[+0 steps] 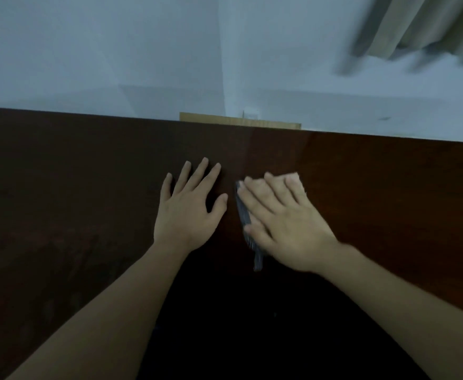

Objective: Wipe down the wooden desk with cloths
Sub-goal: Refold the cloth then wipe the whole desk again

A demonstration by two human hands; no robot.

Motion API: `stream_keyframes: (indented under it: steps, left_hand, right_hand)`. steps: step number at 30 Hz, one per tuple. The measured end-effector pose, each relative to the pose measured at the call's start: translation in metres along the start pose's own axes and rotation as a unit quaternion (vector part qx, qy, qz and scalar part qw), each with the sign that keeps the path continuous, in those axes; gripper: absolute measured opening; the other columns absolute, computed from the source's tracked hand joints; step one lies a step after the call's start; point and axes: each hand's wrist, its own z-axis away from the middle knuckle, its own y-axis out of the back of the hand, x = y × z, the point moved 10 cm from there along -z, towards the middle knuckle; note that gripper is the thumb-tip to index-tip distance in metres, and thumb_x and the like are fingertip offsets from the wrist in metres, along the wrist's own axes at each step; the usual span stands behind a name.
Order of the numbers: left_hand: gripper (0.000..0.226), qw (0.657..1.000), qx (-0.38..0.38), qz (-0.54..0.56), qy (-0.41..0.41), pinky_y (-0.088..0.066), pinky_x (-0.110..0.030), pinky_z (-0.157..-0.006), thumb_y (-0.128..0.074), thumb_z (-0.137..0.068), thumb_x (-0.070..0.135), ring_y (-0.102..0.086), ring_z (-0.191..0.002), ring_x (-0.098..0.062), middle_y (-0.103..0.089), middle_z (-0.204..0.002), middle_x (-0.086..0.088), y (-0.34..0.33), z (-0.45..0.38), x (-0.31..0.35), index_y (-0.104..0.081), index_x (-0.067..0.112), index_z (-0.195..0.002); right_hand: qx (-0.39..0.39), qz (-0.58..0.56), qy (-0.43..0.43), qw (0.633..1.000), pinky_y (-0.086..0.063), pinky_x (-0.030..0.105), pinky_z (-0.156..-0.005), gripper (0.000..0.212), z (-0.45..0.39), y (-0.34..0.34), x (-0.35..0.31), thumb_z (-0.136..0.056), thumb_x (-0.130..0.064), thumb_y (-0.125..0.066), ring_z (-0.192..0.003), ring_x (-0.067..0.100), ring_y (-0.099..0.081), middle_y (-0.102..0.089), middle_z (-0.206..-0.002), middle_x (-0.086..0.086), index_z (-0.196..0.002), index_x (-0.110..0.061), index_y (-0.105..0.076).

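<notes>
The desk (87,187) was dark brown wood with a smooth, faintly glossy top that caught a pale sheen near its far edge on the right. Its surface ran wide and flat across the view, with a straight back edge against pale blue-grey walls (101,50).

A cloth (248,223) lay flat on the desk, mostly covered by the right hand (282,218). Along the thumb side a grey, ribbed-looking strip of it showed, trailing to a narrow tail towards the person. Beyond the fingertips a paler corner (297,179) stuck out; the blur made its weave hard to read.

Behind the desk a thin strip of light wooden board (238,122) rose just above the back edge. At the upper right hung beige curtain folds (417,26), smeared by motion.

The right hand pressed down on the cloth with straight, spread fingers, palm flat, not curled round it. The cloth sat directly beneath that palm and fingers. The left hand (189,212) rested just beside it on bare wood, fingers spread and straight, holding nothing, apart from the cloth's grey edge.
</notes>
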Motion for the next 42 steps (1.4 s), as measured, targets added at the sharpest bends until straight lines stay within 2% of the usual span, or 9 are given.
stream_keyframes:
  steps: [4,7,10,16,20,23,26,33,42]
  left_hand:
    - [0.059,0.999,0.011,0.027,-0.019,0.005,-0.045,-0.126,-0.027,-0.105,0.052,0.010,-0.156,-0.015,0.000,-0.170,0.010,0.005,0.002,0.001,-0.015,0.037,-0.161]
    - [0.058,0.998,-0.013,0.050,-0.036,0.007,-0.048,-0.125,-0.029,-0.105,0.051,0.012,-0.155,-0.014,0.000,-0.170,0.011,0.009,0.004,-0.001,-0.018,0.037,-0.161]
    - [0.059,0.997,-0.041,0.013,-0.056,0.010,-0.051,-0.124,-0.029,-0.105,0.052,0.013,-0.155,-0.014,0.001,-0.169,0.013,0.016,0.003,-0.014,-0.015,0.039,-0.161]
    - [0.061,0.995,-0.058,-0.067,-0.036,0.012,-0.051,-0.123,-0.024,-0.102,0.057,0.012,-0.155,-0.013,0.003,-0.169,0.015,0.030,0.000,-0.079,-0.010,0.043,-0.160]
    - [0.062,0.996,-0.059,-0.061,-0.006,0.010,-0.052,-0.124,-0.025,-0.102,0.058,0.015,-0.154,-0.014,0.006,-0.169,0.014,0.034,-0.003,-0.114,-0.007,0.044,-0.160]
    - [0.062,0.997,-0.062,-0.052,-0.003,0.008,-0.053,-0.124,-0.023,-0.103,0.058,0.013,-0.155,-0.017,0.007,-0.169,0.013,0.029,-0.001,-0.123,-0.005,0.045,-0.160]
    - [0.062,0.997,-0.055,-0.055,0.000,0.008,-0.052,-0.124,-0.022,-0.102,0.058,0.013,-0.155,-0.017,0.008,-0.169,0.013,0.028,-0.002,-0.124,-0.003,0.045,-0.160]
    - [0.061,0.998,-0.041,-0.050,-0.004,0.009,-0.049,-0.125,-0.023,-0.102,0.058,0.013,-0.155,-0.015,0.008,-0.168,0.015,0.028,-0.001,-0.124,-0.005,0.046,-0.160]
    - [0.061,0.998,-0.045,-0.042,-0.003,0.008,-0.050,-0.125,-0.023,-0.103,0.058,0.013,-0.155,-0.014,0.007,-0.169,0.016,0.029,-0.001,-0.123,-0.005,0.047,-0.160]
  right_hand:
    - [-0.018,-0.007,0.018,1.000,-0.010,0.052,-0.123,0.070,0.028,-0.011,-0.020,-0.104,-0.062,-0.010,-0.156,0.027,-0.012,-0.018,-0.168,-0.002,-0.161,-0.024,-0.022]
    - [-0.015,-0.024,0.008,1.000,0.006,0.047,-0.124,0.073,0.011,-0.004,-0.013,-0.099,-0.067,0.003,-0.156,0.023,0.006,0.001,-0.169,-0.008,-0.162,-0.032,-0.003]
    - [-0.006,-0.014,-0.068,0.998,0.014,0.047,-0.123,0.074,-0.034,0.005,0.022,-0.092,-0.068,0.011,-0.155,0.021,0.017,0.017,-0.167,-0.010,-0.158,-0.036,0.017]
    - [0.004,-0.038,-0.171,0.985,0.007,0.053,-0.124,0.066,-0.087,0.011,0.037,-0.103,-0.060,-0.006,-0.156,0.024,0.012,0.010,-0.170,-0.006,-0.161,-0.032,0.008]
    - [-0.008,-0.020,-0.118,0.993,0.008,0.054,-0.124,0.069,-0.060,0.005,-0.018,-0.100,-0.060,0.002,-0.156,0.028,0.011,0.010,-0.170,-0.002,-0.161,-0.029,0.011]
    - [-0.004,-0.015,-0.030,0.999,-0.007,0.056,-0.124,0.070,-0.019,-0.003,-0.075,-0.102,-0.060,-0.014,-0.156,0.032,-0.007,-0.013,-0.170,0.001,-0.163,-0.025,-0.013]
    - [-0.026,-0.028,0.031,0.999,-0.005,0.051,-0.123,0.069,0.001,-0.016,-0.094,-0.104,-0.062,-0.021,-0.157,0.026,-0.006,-0.012,-0.169,-0.006,-0.163,-0.028,-0.014]
    - [-0.001,0.000,-0.061,0.998,0.010,0.049,-0.124,0.074,-0.082,0.010,-0.007,-0.092,-0.065,0.008,-0.156,0.023,0.010,0.009,-0.169,-0.008,-0.160,-0.035,0.012]
    - [-0.007,-0.015,-0.146,0.989,0.007,0.049,-0.124,0.076,-0.131,0.025,0.032,-0.094,-0.063,0.006,-0.156,0.027,0.007,0.008,-0.171,-0.003,-0.162,-0.029,0.008]
